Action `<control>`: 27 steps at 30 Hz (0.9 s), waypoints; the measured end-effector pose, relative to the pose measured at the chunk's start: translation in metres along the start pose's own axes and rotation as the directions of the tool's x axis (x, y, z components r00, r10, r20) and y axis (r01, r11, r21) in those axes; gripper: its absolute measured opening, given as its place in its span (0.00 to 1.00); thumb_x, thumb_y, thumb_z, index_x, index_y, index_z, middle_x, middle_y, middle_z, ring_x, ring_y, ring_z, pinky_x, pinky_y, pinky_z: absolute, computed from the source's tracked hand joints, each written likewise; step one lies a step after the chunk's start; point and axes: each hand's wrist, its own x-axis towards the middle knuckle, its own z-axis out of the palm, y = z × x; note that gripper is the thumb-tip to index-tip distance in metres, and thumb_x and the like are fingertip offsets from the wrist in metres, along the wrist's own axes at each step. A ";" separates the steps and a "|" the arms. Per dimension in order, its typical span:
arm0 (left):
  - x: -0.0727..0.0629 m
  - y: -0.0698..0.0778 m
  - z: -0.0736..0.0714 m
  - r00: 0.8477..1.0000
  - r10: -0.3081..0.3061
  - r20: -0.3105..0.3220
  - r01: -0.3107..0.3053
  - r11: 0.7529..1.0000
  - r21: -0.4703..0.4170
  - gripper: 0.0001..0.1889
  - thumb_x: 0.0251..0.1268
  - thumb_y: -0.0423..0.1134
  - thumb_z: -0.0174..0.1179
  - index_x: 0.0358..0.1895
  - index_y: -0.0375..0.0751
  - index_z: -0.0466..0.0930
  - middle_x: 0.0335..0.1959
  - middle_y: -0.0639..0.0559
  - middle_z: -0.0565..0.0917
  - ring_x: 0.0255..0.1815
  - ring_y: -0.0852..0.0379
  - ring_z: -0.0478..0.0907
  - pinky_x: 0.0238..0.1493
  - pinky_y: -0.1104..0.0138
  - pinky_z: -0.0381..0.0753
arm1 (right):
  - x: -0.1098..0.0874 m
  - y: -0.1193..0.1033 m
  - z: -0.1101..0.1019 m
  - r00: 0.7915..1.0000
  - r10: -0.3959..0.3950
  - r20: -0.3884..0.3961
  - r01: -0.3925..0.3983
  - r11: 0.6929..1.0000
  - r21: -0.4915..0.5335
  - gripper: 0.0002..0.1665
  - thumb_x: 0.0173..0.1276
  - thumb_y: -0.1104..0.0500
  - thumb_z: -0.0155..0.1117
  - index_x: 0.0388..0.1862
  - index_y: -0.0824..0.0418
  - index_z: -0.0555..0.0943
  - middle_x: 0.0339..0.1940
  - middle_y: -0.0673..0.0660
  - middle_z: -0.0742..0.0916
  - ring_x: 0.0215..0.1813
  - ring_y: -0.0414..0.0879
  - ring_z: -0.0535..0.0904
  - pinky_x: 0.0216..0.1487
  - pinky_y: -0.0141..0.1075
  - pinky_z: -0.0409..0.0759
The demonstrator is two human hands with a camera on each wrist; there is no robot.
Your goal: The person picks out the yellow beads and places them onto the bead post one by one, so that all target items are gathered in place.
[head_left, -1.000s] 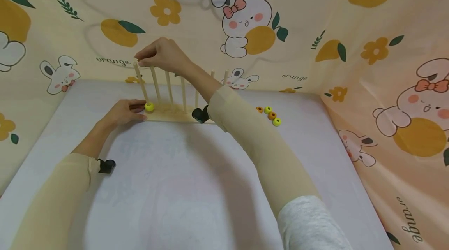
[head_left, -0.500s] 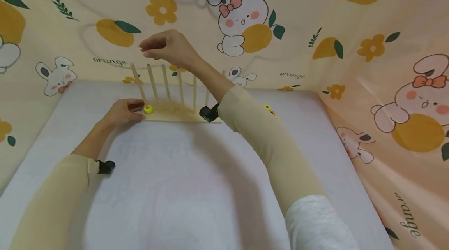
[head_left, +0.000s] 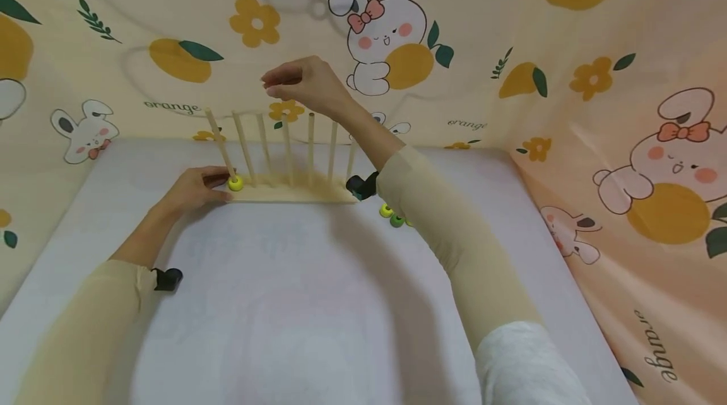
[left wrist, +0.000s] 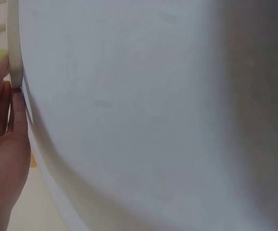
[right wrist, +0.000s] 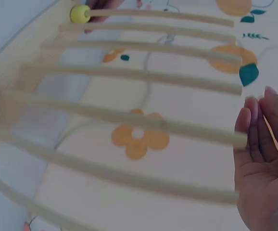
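Observation:
A wooden peg stand point(head_left: 295, 194) has several upright rods on a flat base. One yellow bead point(head_left: 235, 183) sits at the foot of its leftmost rod. My left hand point(head_left: 195, 189) holds the left end of the base, fingers and thumb close about the corner; the left wrist view shows that hand point(left wrist: 6, 149) against the end of the board. Above the rod tops hovers my right hand point(head_left: 309, 84), its fingers loosely bent and apart from the rods. In the right wrist view nothing shows between the fingers of this hand point(right wrist: 266, 154).
Right of the stand, partly behind my right sleeve, lie a yellow bead point(head_left: 386, 210) and a green bead point(head_left: 397, 221), with part of another showing. A printed cloth point(head_left: 471, 33) rises behind the white table point(head_left: 272, 310).
My right hand has left the top of the leftmost rod, lifted and moved right. The left hand stays at the base, and the yellow bead remains on its rod.

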 end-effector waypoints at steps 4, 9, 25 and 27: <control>0.001 -0.001 0.002 1.000 0.001 0.013 -0.001 1.000 -0.004 0.38 0.59 0.30 0.70 0.71 0.24 0.63 0.70 0.32 0.69 0.72 0.39 0.65 0.68 0.63 0.71 | -0.010 0.008 -0.012 0.999 0.034 -0.033 -0.033 0.999 0.020 0.18 0.67 0.58 0.70 0.54 0.62 0.86 0.47 0.52 0.89 0.47 0.43 0.85 0.51 0.31 0.83; 0.002 -0.002 0.002 1.000 0.003 0.020 -0.003 1.000 0.008 0.38 0.59 0.30 0.70 0.71 0.24 0.62 0.70 0.31 0.69 0.72 0.39 0.64 0.69 0.61 0.70 | -0.021 0.016 -0.025 0.996 0.056 -0.066 -0.054 0.998 0.031 0.18 0.66 0.58 0.71 0.54 0.61 0.86 0.47 0.52 0.89 0.47 0.45 0.85 0.52 0.32 0.83; 0.002 0.000 0.004 0.999 0.038 0.031 -0.038 0.999 0.006 0.38 0.59 0.28 0.70 0.70 0.21 0.61 0.70 0.30 0.68 0.72 0.37 0.63 0.71 0.56 0.66 | -0.055 0.036 -0.051 0.991 -0.007 -0.136 0.019 0.996 0.087 0.18 0.69 0.64 0.67 0.55 0.70 0.82 0.50 0.61 0.88 0.51 0.55 0.84 0.55 0.36 0.83; 0.002 0.000 0.004 0.999 0.041 0.033 -0.041 0.999 0.002 0.37 0.59 0.27 0.69 0.70 0.21 0.61 0.70 0.30 0.67 0.73 0.37 0.63 0.71 0.55 0.66 | -0.060 0.039 -0.055 0.990 -0.005 -0.142 0.017 0.996 0.083 0.18 0.69 0.63 0.67 0.55 0.69 0.83 0.50 0.60 0.88 0.52 0.56 0.84 0.55 0.36 0.83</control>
